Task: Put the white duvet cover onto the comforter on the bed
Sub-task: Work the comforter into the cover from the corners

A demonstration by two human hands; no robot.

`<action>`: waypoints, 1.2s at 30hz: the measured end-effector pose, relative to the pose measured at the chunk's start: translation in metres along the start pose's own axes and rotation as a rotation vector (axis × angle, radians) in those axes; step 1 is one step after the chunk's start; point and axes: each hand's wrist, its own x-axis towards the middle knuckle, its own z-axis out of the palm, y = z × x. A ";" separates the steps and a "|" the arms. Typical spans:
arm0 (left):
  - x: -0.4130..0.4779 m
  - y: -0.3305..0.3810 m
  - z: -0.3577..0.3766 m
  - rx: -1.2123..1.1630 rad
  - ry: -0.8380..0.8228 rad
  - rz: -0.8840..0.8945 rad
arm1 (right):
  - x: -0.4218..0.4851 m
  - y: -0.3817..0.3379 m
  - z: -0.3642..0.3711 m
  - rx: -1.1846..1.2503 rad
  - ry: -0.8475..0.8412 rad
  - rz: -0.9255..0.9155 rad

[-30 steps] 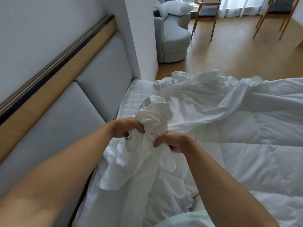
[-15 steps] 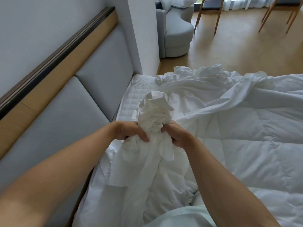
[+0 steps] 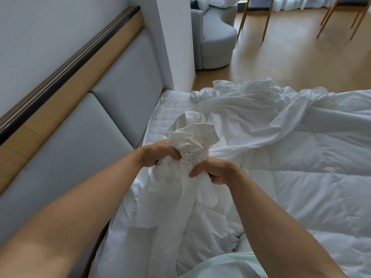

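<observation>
A bunched wad of the white duvet cover (image 3: pixel 192 143) rises between both hands above the bed. My left hand (image 3: pixel 158 154) grips the wad from the left. From the right, my right hand (image 3: pixel 215 171) grips the same gathered cloth just below it. More of the cover hangs down from the hands and trails rumpled toward the far edge of the bed. The quilted white comforter (image 3: pixel 311 189) lies spread over the right part of the bed, partly under the cover.
A grey padded headboard (image 3: pixel 84 137) with a wooden rail runs along the left. A white wall pillar (image 3: pixel 174 47) stands at the bed's far corner. Beyond it are a grey armchair (image 3: pixel 216 39), wooden chair legs (image 3: pixel 267 19) and wooden floor.
Both hands keep hold of the bunched cover and have shifted their grip on it. My right hand has dropped slightly lower than the left. The camera has tilted down a little.
</observation>
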 end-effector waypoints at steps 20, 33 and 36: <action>-0.019 0.009 -0.008 0.092 -0.138 -0.205 | -0.004 -0.026 -0.018 0.025 -0.014 -0.050; -0.005 0.020 -0.004 0.162 -0.130 -0.307 | -0.011 -0.024 -0.021 -0.250 -0.129 0.143; -0.005 0.025 0.003 0.316 -0.191 -0.418 | -0.010 -0.023 -0.023 -0.179 -0.069 0.051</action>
